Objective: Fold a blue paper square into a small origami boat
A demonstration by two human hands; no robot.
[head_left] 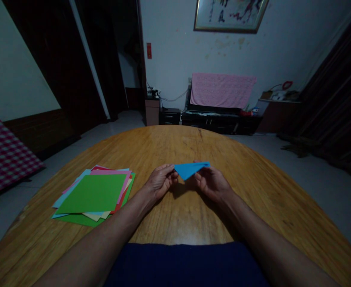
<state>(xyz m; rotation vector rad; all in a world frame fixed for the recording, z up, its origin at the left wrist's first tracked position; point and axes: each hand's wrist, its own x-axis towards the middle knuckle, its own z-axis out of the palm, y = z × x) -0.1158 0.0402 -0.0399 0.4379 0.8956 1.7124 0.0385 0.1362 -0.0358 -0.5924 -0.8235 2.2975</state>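
Note:
A folded sheet of blue paper [188,170], roughly a triangle with its point downward, is held a little above the table between my two hands. My left hand [161,181] pinches its left corner between thumb and fingers. At the other end, my right hand [213,183] grips the right corner, with fingers partly behind the paper. A shadow falls on the wood below. To the left of my left forearm lies a loose stack of coloured paper sheets [93,194], with a green one on top and pink, red, blue and cream edges showing beneath.
The round wooden table [187,227] spreads around my hands, its curved edge far ahead. Beyond it stand a low black cabinet [211,121] and a pink cloth [221,91] draped over something. At the far left is a checked cloth [6,153].

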